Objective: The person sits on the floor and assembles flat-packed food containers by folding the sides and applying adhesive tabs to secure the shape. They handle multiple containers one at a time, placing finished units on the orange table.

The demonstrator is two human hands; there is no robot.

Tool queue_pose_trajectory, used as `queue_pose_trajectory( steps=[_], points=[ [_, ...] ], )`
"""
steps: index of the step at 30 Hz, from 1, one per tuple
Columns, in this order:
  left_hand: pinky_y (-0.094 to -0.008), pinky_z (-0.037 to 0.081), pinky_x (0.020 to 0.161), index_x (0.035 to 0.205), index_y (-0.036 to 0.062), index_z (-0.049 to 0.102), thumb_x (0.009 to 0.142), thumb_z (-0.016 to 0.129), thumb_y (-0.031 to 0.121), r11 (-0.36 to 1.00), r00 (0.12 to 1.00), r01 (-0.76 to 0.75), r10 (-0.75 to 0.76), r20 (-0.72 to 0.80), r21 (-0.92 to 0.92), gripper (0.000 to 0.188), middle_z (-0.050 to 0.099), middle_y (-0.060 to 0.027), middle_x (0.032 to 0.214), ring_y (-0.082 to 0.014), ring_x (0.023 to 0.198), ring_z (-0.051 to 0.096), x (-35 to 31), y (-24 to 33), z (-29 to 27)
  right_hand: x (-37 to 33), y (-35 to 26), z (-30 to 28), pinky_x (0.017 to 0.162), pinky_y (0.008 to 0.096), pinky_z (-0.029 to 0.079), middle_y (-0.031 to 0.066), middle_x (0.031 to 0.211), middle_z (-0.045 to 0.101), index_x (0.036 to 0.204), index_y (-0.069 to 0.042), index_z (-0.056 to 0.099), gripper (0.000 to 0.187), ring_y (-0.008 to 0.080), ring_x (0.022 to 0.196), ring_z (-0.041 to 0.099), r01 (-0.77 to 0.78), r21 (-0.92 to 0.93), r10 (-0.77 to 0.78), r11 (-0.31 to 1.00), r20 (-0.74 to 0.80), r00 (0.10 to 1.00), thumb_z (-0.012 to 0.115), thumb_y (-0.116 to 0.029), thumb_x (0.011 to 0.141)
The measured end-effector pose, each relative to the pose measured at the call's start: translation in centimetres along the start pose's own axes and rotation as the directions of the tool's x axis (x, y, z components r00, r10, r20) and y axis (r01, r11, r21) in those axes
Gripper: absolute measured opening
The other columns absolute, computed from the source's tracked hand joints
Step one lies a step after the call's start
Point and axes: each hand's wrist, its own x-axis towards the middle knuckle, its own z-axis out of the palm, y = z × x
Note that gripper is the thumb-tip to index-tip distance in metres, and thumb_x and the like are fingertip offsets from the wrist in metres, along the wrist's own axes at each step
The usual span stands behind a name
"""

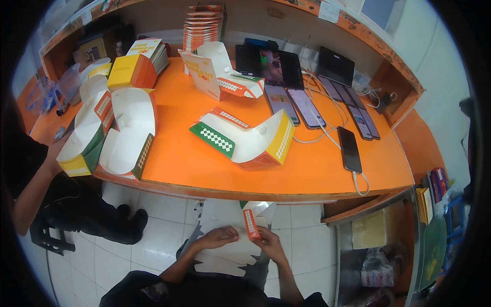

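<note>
Below the table's front edge, my right hand [271, 244] grips a food carton [249, 223] by its lower end. An orange side with white diamonds faces up, and part of its white inside shows near the table edge. My left hand [220, 237] is just left of the carton, its fingers loosely bent and nothing visible in them. On the table ahead lies an open carton [245, 135] with green, orange and yellow sides. Another formed carton [225, 71] stands behind it. Two more open cartons, one [128, 128] beside the other [84, 138], are at the left.
The orange table [179, 158] bears a tall stack of flat cartons [203, 25] at the back and a yellow box [132, 70] at the left. Several phones and cables fill the right, including a charging phone [349, 148]. Another person's arm [36, 197] reaches in at left.
</note>
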Motion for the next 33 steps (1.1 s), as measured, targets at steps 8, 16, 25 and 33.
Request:
queue_pose_trajectory(
  steps=[8,16,25,33],
  points=[
    [-0.0287,0.045,0.089,0.103,0.0031,0.049,0.097,0.049,0.028,0.823,0.961,-0.011,-0.148,-0.234,-0.568,0.025,0.057,-0.0095,0.101,-0.0173,0.101,0.055,0.4,-2.2,2.2,2.4,1.5,3.8,0.087,0.0288,0.047,0.0108,0.113,0.062,0.128,-0.006,0.049,0.041,0.0156,0.101,0.059,0.161,-0.079,-0.160,0.984,0.017,0.987,0.053,0.002,0.088],
    [-0.0299,0.052,0.087,0.096,0.0045,0.037,0.094,0.053,0.022,0.779,0.931,-0.016,-0.217,-0.294,-0.626,0.023,0.050,-0.0085,0.100,-0.0159,0.097,0.057,1.9,-2.5,3.2,2.5,2.0,4.7,0.084,0.0277,0.047,0.0102,0.117,0.062,0.132,-0.011,0.044,0.050,0.0174,0.102,0.060,0.065,0.080,-0.071,0.995,0.075,0.995,0.049,0.008,0.086],
    [-0.0377,0.055,0.084,0.097,0.0116,0.029,0.089,0.059,0.009,0.724,0.917,-0.038,-0.249,-0.312,-0.689,0.032,0.045,-0.0062,0.101,-0.0182,0.096,0.055,1.6,-2.0,2.4,3.7,2.7,4.6,0.083,0.0258,0.046,0.0115,0.120,0.060,0.126,-0.010,0.049,0.043,0.0171,0.101,0.060,0.041,-0.026,-0.038,0.999,0.100,0.994,0.048,0.006,0.087],
    [-0.0271,0.054,0.072,0.091,0.0095,0.033,0.091,0.055,0.006,0.893,0.833,-0.153,-0.115,-0.542,-0.424,0.023,0.046,-0.0021,0.091,-0.0108,0.085,0.054,2.1,-3.4,3.7,3.9,1.1,3.4,0.077,0.0286,0.048,0.0110,0.114,0.058,0.108,-0.008,0.059,0.024,0.0199,0.096,0.060,0.167,-0.180,-0.235,0.969,-0.481,0.844,0.057,-0.003,0.085]
  ],
)
